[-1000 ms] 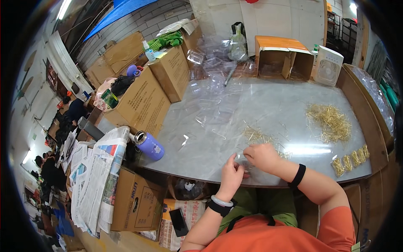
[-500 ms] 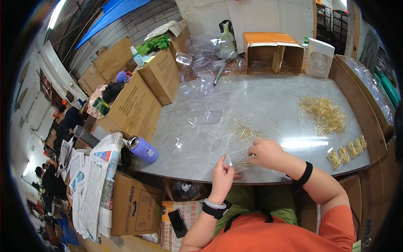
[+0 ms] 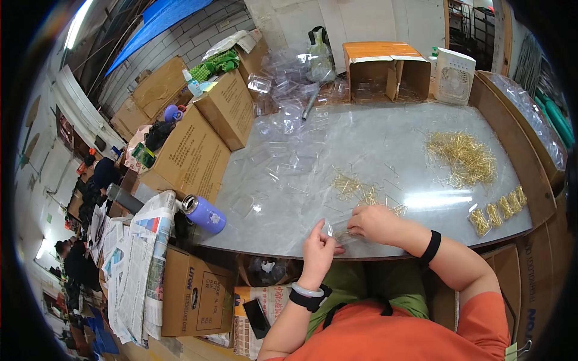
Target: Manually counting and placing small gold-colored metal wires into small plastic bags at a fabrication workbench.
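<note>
At the near edge of the table, the left hand [image 3: 318, 251] has its thumb and forefinger close together around what looks like a small clear plastic piece [image 3: 329, 229]; the right hand [image 3: 378, 224] has its fingertips drawn together beside it, with short gold wires [image 3: 344, 236] between the hands. Whether the right fingers pinch a wire cannot be told. Just beyond lies a small scatter of loose gold wires [image 3: 356, 188]; farther right is a large heap of gold wires [image 3: 461, 159]. At the right front edge, small clear packs [image 3: 480, 222] filled with gold wire stand in a row. An orange-topped carton [image 3: 380, 50] lies open toward the person at the back, split by a divider, near a white fan [image 3: 454, 77]. Clear plastic containers [image 3: 292, 75] pile up at the back left. A purple flask [image 3: 208, 215], its mouth uncovered, leans at the left edge of the grey, glossy tabletop [image 3: 373, 135]. Tall brown cartons [image 3: 192, 144] line the table's left side. Compared with half a second ago, the right fingertips have closed in toward the left hand; the heap and packs remain in place.
</note>
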Demonstrator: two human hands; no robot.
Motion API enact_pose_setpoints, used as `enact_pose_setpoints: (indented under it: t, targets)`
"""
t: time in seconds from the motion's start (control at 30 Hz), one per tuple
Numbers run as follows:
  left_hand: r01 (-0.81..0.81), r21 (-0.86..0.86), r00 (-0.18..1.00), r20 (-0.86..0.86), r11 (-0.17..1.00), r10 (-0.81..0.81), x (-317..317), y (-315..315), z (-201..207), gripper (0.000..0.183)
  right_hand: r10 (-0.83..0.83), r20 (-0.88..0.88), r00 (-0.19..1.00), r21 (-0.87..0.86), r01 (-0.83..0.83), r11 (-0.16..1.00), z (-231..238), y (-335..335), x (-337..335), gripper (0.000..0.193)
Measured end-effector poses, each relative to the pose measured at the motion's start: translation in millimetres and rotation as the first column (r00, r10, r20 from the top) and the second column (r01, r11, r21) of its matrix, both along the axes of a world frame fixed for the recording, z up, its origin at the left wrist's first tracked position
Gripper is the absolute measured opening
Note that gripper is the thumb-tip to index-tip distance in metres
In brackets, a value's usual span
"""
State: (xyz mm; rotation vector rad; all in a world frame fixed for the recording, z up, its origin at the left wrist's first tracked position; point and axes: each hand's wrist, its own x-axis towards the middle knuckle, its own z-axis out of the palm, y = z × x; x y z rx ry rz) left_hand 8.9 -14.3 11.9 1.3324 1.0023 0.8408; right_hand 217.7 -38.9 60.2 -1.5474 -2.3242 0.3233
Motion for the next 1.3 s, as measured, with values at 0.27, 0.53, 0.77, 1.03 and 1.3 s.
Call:
enact_pose_setpoints:
  t: [0.27, 0.53, 0.77, 1.03, 1.3]
  targets:
    - [0.002, -0.036, 1.0, 0.017, 0.999, -0.001, 1.5, -4.4, 6.9, 0.06, -0.302, -0.045, 0.952, -0.013, 0.302, 0.953, -6.9, 22.3, 10.5, 0.024]
    - [0.003, 0.02, 1.0, 0.019, 1.0, -0.003, -1.2, -9.7, 1.7, 0.056, -0.285, -0.04, 0.958, 0.095, 0.287, 0.953, 2.3, 12.9, -9.2, 0.029]
    - [0.034, 0.04, 0.998, -0.058, 0.999, -0.032, -2.5, -11.3, 2.5, 0.054, -0.311, 0.097, 0.945, 0.173, 0.292, 0.941, 8.0, 0.1, -32.0, 0.033]
    - [-0.018, 0.174, 0.996, -0.082, 0.985, 0.033, -2.0, -8.9, -14.5, 0.052, -0.224, 0.169, 0.96, 0.098, 0.21, 0.973, -7.0, 2.1, -26.7, 0.02]
    - [0.036, 0.198, 0.952, -0.306, 0.98, 0.027, -6.8, -17.3, 19.9, 0.055, -0.18, 0.009, 0.984, -0.014, 0.181, 0.983, 37.8, -14.4, 10.3, 0.038]
